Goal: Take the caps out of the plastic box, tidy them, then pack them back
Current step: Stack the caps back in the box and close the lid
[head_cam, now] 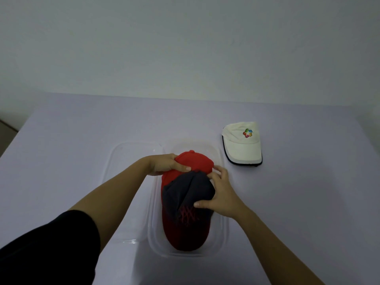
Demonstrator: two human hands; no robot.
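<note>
Red fabric cap [193, 161] is being gripped by my left hand [164, 164] while my right hand [222, 192] is clutching a dark grey soft cap [185, 194], its red stitched emblem unreadable, in the clear plastic box [223, 239].

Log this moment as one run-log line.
left hand: grips red cap | right hand: holds grey cap | both: in plastic box | white cap: on table, right of box

1. The box [225, 227] is clear plastic, smooth and faintly glossy at the rim.
2. The lid [123, 182] is the same clear, smooth plastic.
3. The red cap [195, 159] is matt cloth.
4. The grey cap [185, 192] is creased cloth with raised red stitching.
5. The white cap [240, 149] is smooth matt cloth.
6. The table [82, 140] has a smooth, matt top.
</note>
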